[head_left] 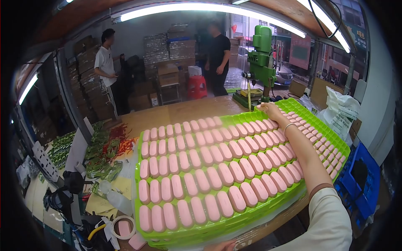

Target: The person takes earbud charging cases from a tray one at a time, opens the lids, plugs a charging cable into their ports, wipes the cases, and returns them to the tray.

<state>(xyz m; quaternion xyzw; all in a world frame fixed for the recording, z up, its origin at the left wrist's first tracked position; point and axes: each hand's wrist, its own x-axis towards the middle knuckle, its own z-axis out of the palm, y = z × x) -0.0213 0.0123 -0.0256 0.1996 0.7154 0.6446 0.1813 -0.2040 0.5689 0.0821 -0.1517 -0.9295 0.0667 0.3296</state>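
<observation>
While our right hand (272,110) curls its fingers narrowly at the far edge of the bright green plastic tray (236,120), we cannot tell its hold or that of our near left hand (225,246), so we should reach high over the pink rounded oblong blocks (225,203) seated in its cells.

The blocks (203,180) before me look smooth and matt, almost chalky, and their trays (241,121) are thin, glossy plastic. My table (180,113) is smooth wood with a dull sheen. I see glossy painted metal on the drill (262,62) and thin, crinkled plastic in the bag (340,111). The crate (363,178) looks like hard, smooth plastic, the carton (168,78) matt cardboard, and my sleeve (331,217) is matt, creased cloth.
</observation>
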